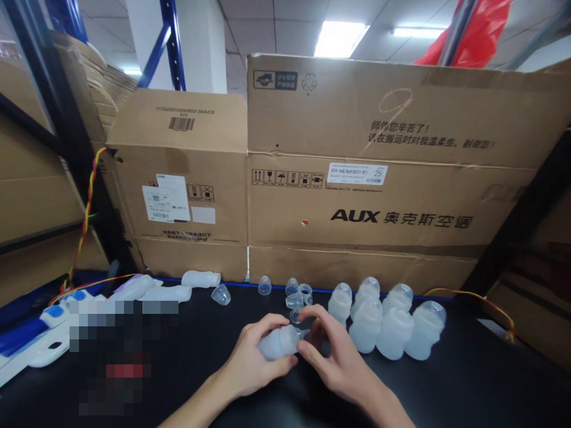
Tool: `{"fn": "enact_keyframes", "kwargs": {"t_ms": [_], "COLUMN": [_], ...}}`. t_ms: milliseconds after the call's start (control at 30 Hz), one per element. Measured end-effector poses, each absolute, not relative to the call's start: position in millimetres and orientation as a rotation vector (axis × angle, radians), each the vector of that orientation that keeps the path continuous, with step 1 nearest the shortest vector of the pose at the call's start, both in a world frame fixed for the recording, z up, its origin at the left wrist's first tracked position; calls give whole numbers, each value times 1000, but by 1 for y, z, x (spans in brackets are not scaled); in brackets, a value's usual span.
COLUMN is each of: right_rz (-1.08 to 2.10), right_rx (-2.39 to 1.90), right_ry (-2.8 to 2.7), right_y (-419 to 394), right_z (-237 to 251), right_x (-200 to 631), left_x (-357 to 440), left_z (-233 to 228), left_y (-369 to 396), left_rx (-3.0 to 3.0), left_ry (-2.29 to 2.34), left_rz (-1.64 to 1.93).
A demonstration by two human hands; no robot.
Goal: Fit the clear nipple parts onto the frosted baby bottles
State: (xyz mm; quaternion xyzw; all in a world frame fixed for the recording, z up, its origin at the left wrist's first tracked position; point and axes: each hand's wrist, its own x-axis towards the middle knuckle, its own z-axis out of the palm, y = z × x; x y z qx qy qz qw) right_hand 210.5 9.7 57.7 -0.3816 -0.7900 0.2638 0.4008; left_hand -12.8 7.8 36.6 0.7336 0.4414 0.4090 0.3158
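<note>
Bottle, cloudy, rounded, flat black tabletop

The held bottle is smooth, frosted plastic, and the loose caps are clear, pretty glossy plastic. Black tabletop is matt, cardboard dull and creased. Red sheet is probably shiny plastic, but it's cut off.

We are facing printed cardboard panels standing along the far edge of the black counter; behind them we are seeing a blue metal post, a white column and ceiling lights glowing among pale tiles.
</note>
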Motion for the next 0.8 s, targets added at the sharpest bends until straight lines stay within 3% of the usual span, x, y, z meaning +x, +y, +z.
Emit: {"fn": "enact_keyframes", "kwargs": {"t_ms": [233, 433, 800], "right_rz": [633, 541, 105], "right_rx": [-935, -1001, -1206], "right_ry": [-2093, -1929, -2143], "right_y": [5, 17, 45], "right_z": [60, 34, 2], "right_x": [204, 198, 192], "left_x": [-24, -18, -45], "left_z": [53, 49, 47], "left_y": [9, 10, 41], "left_rx": [2081, 2116, 2033], "left_ry": [1098, 1289, 1422], "left_rz": [966, 981, 1204]}}
